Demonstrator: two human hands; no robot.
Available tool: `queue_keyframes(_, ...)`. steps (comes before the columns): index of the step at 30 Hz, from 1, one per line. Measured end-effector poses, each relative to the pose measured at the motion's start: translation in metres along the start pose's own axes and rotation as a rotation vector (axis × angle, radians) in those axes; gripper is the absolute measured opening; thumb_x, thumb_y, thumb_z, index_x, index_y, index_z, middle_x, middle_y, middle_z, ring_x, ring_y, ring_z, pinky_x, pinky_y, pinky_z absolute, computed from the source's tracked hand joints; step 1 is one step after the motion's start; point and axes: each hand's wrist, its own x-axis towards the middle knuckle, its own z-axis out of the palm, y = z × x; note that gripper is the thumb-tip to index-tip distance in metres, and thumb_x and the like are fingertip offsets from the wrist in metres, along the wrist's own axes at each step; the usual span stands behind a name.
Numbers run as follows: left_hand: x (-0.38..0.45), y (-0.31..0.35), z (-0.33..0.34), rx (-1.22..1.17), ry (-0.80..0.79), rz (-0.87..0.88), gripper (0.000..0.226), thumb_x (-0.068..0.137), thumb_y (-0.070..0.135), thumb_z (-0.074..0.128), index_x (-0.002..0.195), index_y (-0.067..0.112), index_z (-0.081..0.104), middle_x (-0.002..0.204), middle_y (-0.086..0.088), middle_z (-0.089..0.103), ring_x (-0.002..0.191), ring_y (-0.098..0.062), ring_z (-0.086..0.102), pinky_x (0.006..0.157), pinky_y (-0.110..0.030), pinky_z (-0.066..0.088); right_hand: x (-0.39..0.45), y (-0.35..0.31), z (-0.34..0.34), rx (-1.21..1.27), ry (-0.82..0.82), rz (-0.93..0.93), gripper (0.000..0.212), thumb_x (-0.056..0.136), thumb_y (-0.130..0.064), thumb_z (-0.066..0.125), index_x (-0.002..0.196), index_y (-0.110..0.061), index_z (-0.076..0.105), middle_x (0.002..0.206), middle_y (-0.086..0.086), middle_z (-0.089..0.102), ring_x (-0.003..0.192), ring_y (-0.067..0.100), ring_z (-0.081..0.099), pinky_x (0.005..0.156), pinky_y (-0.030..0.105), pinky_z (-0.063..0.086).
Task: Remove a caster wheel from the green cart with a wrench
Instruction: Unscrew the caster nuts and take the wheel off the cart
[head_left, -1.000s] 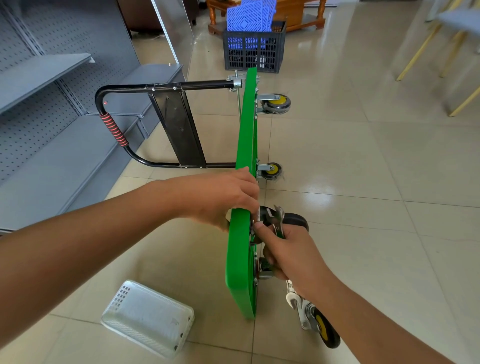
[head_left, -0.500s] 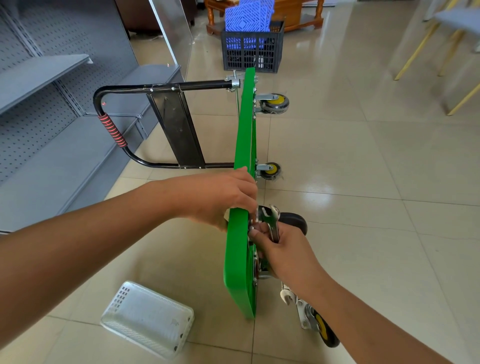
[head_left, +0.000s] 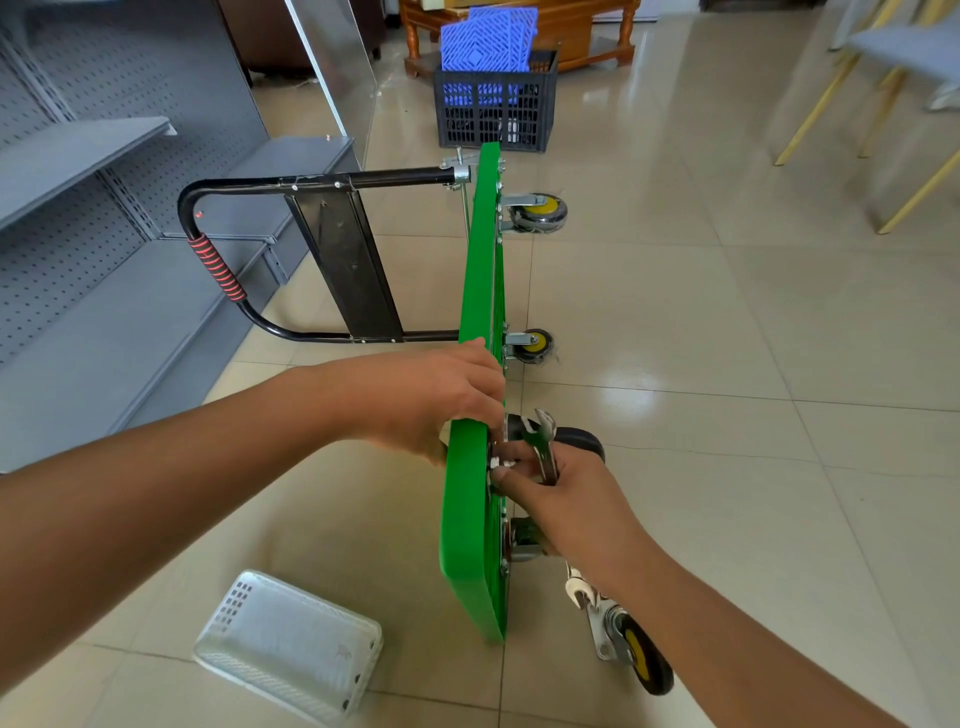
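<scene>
The green cart stands on edge on the tiled floor. The left hand grips its upper rim, steadying it. The right hand holds the wrench while its fingertips pinch a nut at the caster wheel mount. Step judged: loosening fasteners; next calls for spinning that nut off
</scene>
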Motion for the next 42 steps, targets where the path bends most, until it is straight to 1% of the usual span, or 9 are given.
queue_keyframes(5, -0.0002, 0.0001, 0.0004, -0.009, 0.012, 0.001, 0.046, 0.078, 0.039, 0.084, 0.12, 0.031, 0.067, 0.121, 0.01, 0.059, 0.133, -0.017, 0.041, 0.126, -0.046, 0.015, -0.002, 0.0019, 0.0059, -0.027, 0.041, -0.068, 0.011, 0.09, -0.02, 0.074, 0.085, -0.029, 0.073, 0.064, -0.024, 0.066, 0.065, -0.011, 0.061, 0.058, 0.004, 0.042)
queue_keyframes(9, -0.0013, 0.0001, -0.0002, -0.003, 0.012, 0.004, 0.047, 0.077, 0.038, 0.085, 0.12, 0.03, 0.067, 0.121, 0.01, 0.06, 0.132, -0.017, 0.042, 0.126, -0.044, 0.013, -0.0001, 0.0013, 0.0078, -0.085, 0.043, -0.071, 0.005, 0.092, -0.023, 0.072, 0.088, -0.023, 0.075, 0.068, -0.016, 0.068, 0.062, -0.007, 0.06, 0.057, 0.006, 0.042)
queue_keyframes(12, -0.0011, -0.0001, -0.0002, 0.004, 0.0, 0.0, 0.047, 0.078, 0.039, 0.084, 0.12, 0.031, 0.066, 0.122, 0.01, 0.059, 0.133, -0.017, 0.041, 0.127, -0.045, 0.014, 0.0008, -0.0005, 0.007, -0.079, 0.023, -0.042, 0.009, 0.094, -0.026, 0.07, 0.09, -0.021, 0.076, 0.083, -0.003, 0.075, 0.077, 0.007, 0.067, 0.063, 0.011, 0.049)
queue_keyframes(14, -0.0004, -0.0005, 0.0, 0.005, -0.008, -0.003, 0.047, 0.078, 0.04, 0.084, 0.12, 0.032, 0.066, 0.123, 0.011, 0.058, 0.134, -0.017, 0.039, 0.127, -0.045, 0.013, 0.0017, -0.0014, 0.0073, -0.073, 0.009, -0.031, 0.013, 0.095, -0.025, 0.069, 0.089, -0.016, 0.076, 0.085, 0.003, 0.075, 0.079, 0.016, 0.069, 0.074, 0.027, 0.054)
queue_keyframes(19, -0.0002, -0.001, 0.0002, 0.01, -0.021, -0.008, 0.047, 0.078, 0.041, 0.083, 0.121, 0.033, 0.065, 0.124, 0.012, 0.057, 0.136, -0.016, 0.038, 0.127, -0.047, 0.015, 0.001, -0.0036, 0.0037, 0.088, -0.018, 0.083, 0.015, 0.096, -0.017, 0.067, 0.097, -0.005, 0.074, 0.068, 0.004, 0.066, 0.041, -0.002, 0.049, 0.044, 0.018, 0.042)
queue_keyframes(24, 0.0, -0.0009, 0.0003, 0.003, -0.008, 0.001, 0.046, 0.078, 0.039, 0.084, 0.119, 0.03, 0.067, 0.123, 0.01, 0.058, 0.134, -0.018, 0.04, 0.126, -0.048, 0.017, 0.0011, 0.0016, 0.0025, -0.065, 0.057, -0.051, 0.006, 0.089, -0.026, 0.075, 0.095, -0.026, 0.076, 0.079, -0.011, 0.074, 0.07, -0.005, 0.065, 0.057, 0.007, 0.046)
queue_keyframes(28, -0.0002, -0.0014, 0.0014, -0.002, 0.005, 0.008, 0.046, 0.077, 0.039, 0.084, 0.119, 0.03, 0.067, 0.123, 0.01, 0.059, 0.134, -0.018, 0.041, 0.125, -0.05, 0.018, -0.0006, 0.0045, 0.0047, -0.091, 0.051, -0.1, 0.009, 0.09, -0.022, 0.074, 0.098, -0.026, 0.076, 0.063, -0.029, 0.064, 0.063, -0.013, 0.058, 0.06, 0.004, 0.041)
queue_keyframes(35, -0.0017, -0.0004, -0.001, -0.006, 0.004, 0.013, 0.047, 0.077, 0.038, 0.085, 0.12, 0.028, 0.068, 0.123, 0.008, 0.061, 0.134, -0.02, 0.042, 0.125, -0.05, 0.019, 0.002, 0.0037, 0.0095, -0.152, 0.065, -0.094, 0.008, 0.092, -0.027, 0.071, 0.093, -0.022, 0.077, 0.083, -0.004, 0.074, 0.075, 0.009, 0.066, 0.068, 0.021, 0.051)
queue_keyframes(42, -0.0015, 0.0016, -0.0031, 0.011, -0.003, 0.013, 0.049, 0.078, 0.039, 0.084, 0.122, 0.03, 0.067, 0.124, 0.009, 0.061, 0.134, -0.018, 0.042, 0.125, -0.049, 0.02, -0.0007, -0.0028, 0.0081, 0.04, 0.035, -0.001, 0.009, 0.092, -0.019, 0.071, 0.09, -0.017, 0.079, 0.085, 0.001, 0.077, 0.085, 0.017, 0.071, 0.074, 0.021, 0.055)
